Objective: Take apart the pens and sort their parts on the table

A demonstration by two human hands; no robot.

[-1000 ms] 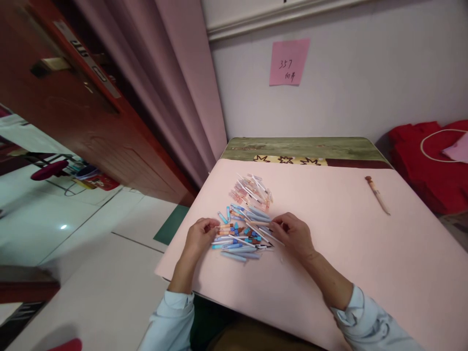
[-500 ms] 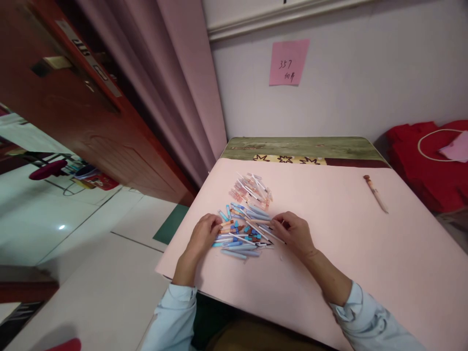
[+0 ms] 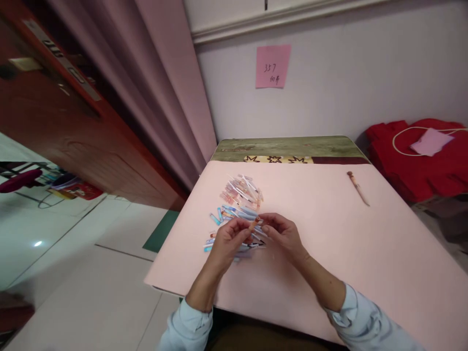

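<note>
My left hand [image 3: 232,239] is closed, pinching a short orange-brown pen barrel [image 3: 254,224] that tilts up above the pile. My right hand [image 3: 283,234] is just to the right, thumb and fingers pinched together near the barrel's upper end; what sits between them is mostly hidden. Beneath both hands lies a pile of pen parts, with light blue barrels [image 3: 248,211], bright blue tube pieces [image 3: 214,219] and thin white refills. Behind it is a second heap of clear pinkish pen parts [image 3: 234,187] mixed with white refills.
One whole brown-topped pen [image 3: 358,189] lies at the right on the pink-covered table [image 3: 329,253]. Red cloth [image 3: 420,170] with a pink note is beyond the right edge. A pink note [image 3: 272,67] hangs on the wall. A wooden door [image 3: 91,156] stands at left.
My left hand has lifted from the pile's left side and moved right with the brown barrel. Both hands are now close together above the pile. The view has turned slightly right.
</note>
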